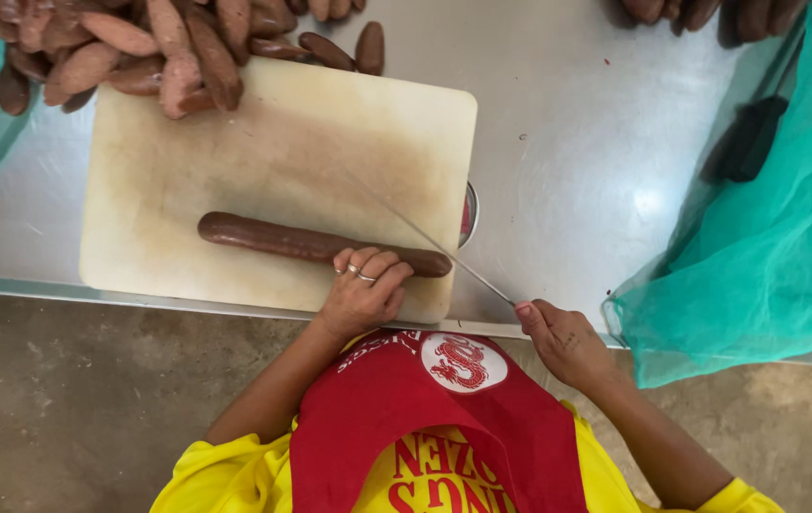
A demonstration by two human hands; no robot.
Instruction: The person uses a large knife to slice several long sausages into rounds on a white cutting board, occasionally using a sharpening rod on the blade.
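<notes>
Near the counter's (558, 142) front edge, left hand (363, 290) is clamping a long sausage (302, 242) on the cutting board (264, 161); right hand (567, 337) is gripping a knife (434, 239), seemingly slicing it.

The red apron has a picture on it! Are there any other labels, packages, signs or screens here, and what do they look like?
Round badge: on the red apron at the person's chest, between left hand and right hand; white circle with a red dragon figure.
Yellow lettering: lower on the apron, curved rows on red.
Teal mesh bag: at the right on the steel table; see-through netting, no label visible.
No screens or signs.
</notes>
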